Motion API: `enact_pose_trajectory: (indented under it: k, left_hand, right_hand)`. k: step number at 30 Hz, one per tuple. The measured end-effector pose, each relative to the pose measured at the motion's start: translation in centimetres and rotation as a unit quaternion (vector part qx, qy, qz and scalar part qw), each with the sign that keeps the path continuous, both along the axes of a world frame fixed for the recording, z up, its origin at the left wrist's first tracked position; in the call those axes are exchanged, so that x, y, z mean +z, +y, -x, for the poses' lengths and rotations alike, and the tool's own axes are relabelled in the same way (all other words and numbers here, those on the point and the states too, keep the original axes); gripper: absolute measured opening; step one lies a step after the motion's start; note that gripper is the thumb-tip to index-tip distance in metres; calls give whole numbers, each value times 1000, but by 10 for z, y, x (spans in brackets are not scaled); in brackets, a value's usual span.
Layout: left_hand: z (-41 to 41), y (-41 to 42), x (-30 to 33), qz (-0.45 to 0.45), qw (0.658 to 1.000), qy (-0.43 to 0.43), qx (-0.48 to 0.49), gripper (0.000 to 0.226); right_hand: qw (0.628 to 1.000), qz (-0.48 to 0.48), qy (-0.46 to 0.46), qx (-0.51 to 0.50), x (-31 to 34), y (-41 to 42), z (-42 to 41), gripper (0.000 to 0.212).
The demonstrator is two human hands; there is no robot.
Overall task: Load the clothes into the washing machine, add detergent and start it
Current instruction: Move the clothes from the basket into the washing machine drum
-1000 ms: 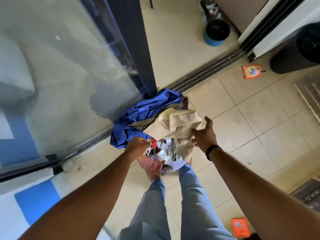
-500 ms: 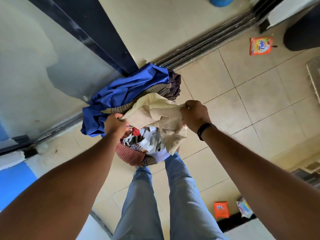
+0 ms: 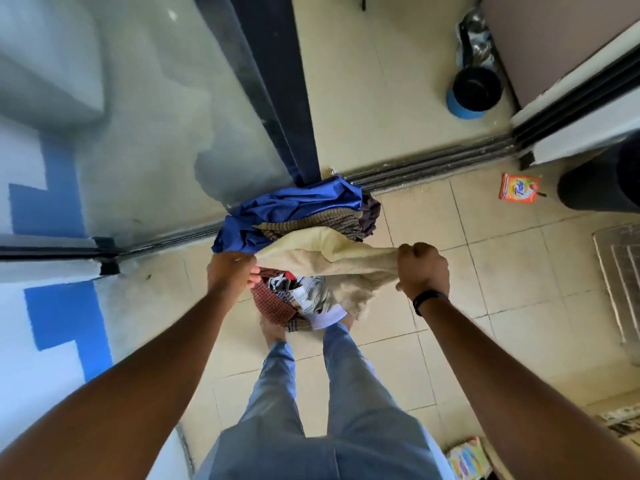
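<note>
Early stage — nothing loaded; no machine in view. Clothes piled on the floor by the door track, just ahead of my feet. My left hand pinches the cream cloth at one end, my right hand is fisted round the other. Detergent lies on the floor, well apart — unopened as far as I can tell.

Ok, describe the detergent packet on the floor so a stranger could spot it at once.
Start at the dark sliding door track that crosses the tiled floor. Just on the near side of it, toward its right end, beside a big black bin, lies the detergent packet. It is small, flat and orange, lying alone, well away from the clothes pile.
</note>
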State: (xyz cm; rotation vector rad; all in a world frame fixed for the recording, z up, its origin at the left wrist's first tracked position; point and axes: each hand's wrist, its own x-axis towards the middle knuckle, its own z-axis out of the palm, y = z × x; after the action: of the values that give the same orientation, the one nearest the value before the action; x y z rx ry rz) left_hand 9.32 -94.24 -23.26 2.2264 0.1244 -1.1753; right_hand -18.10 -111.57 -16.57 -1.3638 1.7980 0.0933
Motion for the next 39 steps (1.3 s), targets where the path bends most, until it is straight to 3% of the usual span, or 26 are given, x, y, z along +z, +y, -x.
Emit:
enact_pose_trajectory:
  k: [6,9,14,18,25,36,39]
  left_hand:
    - [18,44,90,56,990,-106,76,14]
    - [19,76,124,77,972,-137,174,17]
    - [8,139,148,115,929,-125,328,9]
    - [-8,197,171,166,898,-100,395,9]
    - [-25,321,190,212,848,-116,471,16]
    - [-14,501,234,259,699,-219,629,14]
    - [-16,536,258,279,666,-262,641,5]
  right_hand:
    - [996,79,-40,-15,61,13,-7,50]
    - [993,106,-44,-6,98,23,-23,35]
    - [985,141,-100,24,129,57,-56,19]
    - [975,114,-189,37,150,98,-99,8]
    - [960,74,-252,97,158,173,-164,12]
    - [907,25,-324,269,180,350,-282,28]
    - [872,52,-340,347,159,397,-320,14]
